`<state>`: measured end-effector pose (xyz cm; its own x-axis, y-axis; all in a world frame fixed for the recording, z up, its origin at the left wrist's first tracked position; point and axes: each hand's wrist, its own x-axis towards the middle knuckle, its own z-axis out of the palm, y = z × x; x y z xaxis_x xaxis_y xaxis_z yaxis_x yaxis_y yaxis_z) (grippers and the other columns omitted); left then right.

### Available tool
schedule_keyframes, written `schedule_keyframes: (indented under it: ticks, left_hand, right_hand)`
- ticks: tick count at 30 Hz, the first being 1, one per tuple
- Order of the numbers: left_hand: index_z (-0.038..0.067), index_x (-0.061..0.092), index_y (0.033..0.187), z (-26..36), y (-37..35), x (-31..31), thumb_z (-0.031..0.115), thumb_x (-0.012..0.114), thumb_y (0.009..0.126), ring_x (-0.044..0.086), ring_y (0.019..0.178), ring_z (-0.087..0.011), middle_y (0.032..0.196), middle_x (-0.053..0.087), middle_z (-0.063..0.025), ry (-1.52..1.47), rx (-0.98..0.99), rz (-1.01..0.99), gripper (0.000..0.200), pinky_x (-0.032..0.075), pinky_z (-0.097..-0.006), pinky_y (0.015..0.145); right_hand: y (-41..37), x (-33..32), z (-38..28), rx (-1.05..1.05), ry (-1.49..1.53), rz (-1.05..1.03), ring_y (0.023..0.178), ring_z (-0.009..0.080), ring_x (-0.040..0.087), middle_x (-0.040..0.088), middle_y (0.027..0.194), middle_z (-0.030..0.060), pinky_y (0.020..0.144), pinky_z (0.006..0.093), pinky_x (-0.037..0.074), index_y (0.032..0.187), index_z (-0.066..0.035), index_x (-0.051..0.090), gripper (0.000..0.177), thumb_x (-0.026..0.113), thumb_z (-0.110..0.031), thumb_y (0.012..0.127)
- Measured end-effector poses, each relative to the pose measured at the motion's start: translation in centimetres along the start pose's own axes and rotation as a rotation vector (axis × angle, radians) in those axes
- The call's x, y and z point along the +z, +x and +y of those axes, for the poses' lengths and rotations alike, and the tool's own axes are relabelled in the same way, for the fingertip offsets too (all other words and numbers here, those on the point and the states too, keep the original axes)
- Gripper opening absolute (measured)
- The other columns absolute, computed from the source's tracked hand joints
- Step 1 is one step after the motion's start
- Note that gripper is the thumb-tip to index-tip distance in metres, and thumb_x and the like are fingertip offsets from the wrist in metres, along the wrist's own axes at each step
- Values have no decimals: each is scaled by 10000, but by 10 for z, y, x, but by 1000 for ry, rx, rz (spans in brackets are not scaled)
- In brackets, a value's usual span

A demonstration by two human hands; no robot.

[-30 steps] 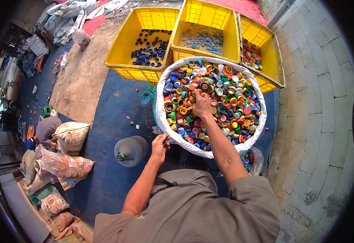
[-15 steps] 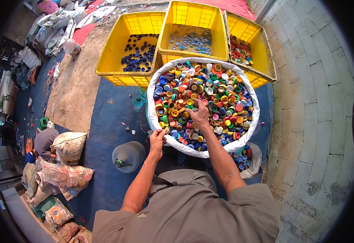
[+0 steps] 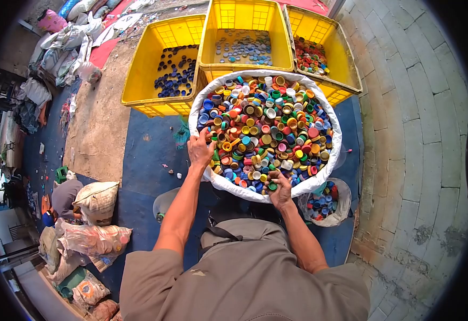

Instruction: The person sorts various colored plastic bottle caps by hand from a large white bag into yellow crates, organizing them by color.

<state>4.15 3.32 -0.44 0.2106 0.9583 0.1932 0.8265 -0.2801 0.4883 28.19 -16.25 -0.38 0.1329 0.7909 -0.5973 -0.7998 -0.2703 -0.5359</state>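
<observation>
Three yellow bins (image 3: 246, 68) stand beyond a white-rimmed sack (image 3: 336, 143) full of bottle caps (image 3: 277, 128). At its left edge, the left hand (image 3: 201, 150) bends its fingers (whether around a cap, I cannot tell); the right hand (image 3: 281, 191), by the near rim, pinches a green cap (image 3: 272, 186).

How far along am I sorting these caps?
Looks done: dark blue caps, pale caps, mostly red caps in separate yellow bins. In hand: a green cap, apparently, in your right hand; your left hand is at the round bag. Remaining: seemingly most, the mixed caps filling that bag.
</observation>
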Motion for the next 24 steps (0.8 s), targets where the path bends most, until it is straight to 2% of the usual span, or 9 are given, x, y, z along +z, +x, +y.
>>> schedule_keyframes:
  ticks: [4, 12, 16, 18, 19, 20, 22, 23, 24]
  left_hand:
    - [101, 568, 1207, -4, 11, 1, 175, 768, 694, 564, 830, -254, 836, 635, -94, 90, 98, -87, 556, 429, -382, 745]
    - [128, 621, 1148, -6, 23, 15, 192, 758, 698, 583, 827, -247, 802, 622, -101, 99, 60, -136, 474, 441, -386, 773]
    - [121, 651, 1069, -3, 22, 12, 189, 740, 714, 590, 838, -246, 818, 660, -82, 38, 27, -83, 372, 437, -383, 783]
    - [113, 661, 1032, 0, 20, 6, 187, 736, 718, 592, 850, -250, 833, 682, -72, -67, -15, -18, 331, 433, -383, 789]
    - [105, 664, 1002, 1, 21, 2, 168, 741, 719, 613, 835, -256, 850, 699, -55, -279, -103, 9, 301, 457, -381, 781]
    - [66, 655, 988, 4, 14, -1, 139, 721, 774, 638, 800, -226, 872, 695, -71, -590, -335, 3, 236, 493, -343, 753]
    - [27, 640, 967, 5, 3, -14, 111, 685, 828, 649, 776, -183, 890, 676, -74, -1092, -461, 36, 168, 514, -291, 720]
    - [13, 610, 999, 4, -4, -22, 81, 620, 875, 640, 792, -158, 917, 653, -79, -1420, -660, -9, 142, 515, -271, 732]
    - [22, 567, 1080, -3, -13, -30, 83, 527, 892, 644, 875, -201, 953, 654, -108, -1677, -747, -64, 202, 525, -325, 813]
  right_hand:
    - [-4, 14, 0, 6, -47, 1, 754, 178, 534, 540, 892, 61, 680, 319, 450, 1031, -47, 550, 312, 528, -102, 725]
    - [0, 38, 4, -6, -115, -46, 769, 151, 530, 537, 915, 58, 700, 312, 452, 1052, -41, 536, 331, 531, -95, 726]
    - [0, 47, 8, 15, -123, -65, 718, 129, 538, 553, 915, 63, 676, 275, 453, 1062, -7, 534, 299, 510, -56, 769]
    - [5, 54, 12, -12, -317, -38, 694, 111, 534, 575, 884, 47, 640, 258, 443, 1028, -14, 563, 271, 595, -90, 770]
    - [9, 58, 15, -26, -413, -27, 681, 102, 532, 586, 868, 39, 622, 250, 438, 1010, -18, 578, 263, 637, -107, 770]
    - [13, 62, 19, -39, -508, -14, 669, 93, 530, 597, 852, 30, 604, 242, 433, 993, -22, 593, 259, 679, -125, 770]
    - [24, 72, 29, -174, -813, -4, 707, 121, 579, 639, 851, 52, 642, 271, 473, 960, -3, 623, 290, 736, -176, 756]
    - [31, 78, 36, -281, -973, -11, 724, 135, 595, 647, 862, 61, 665, 280, 484, 959, 3, 625, 293, 734, -181, 759]
    - [38, 87, 41, -392, -1133, -21, 740, 150, 612, 654, 873, 71, 688, 289, 496, 959, 9, 627, 297, 732, -186, 762]
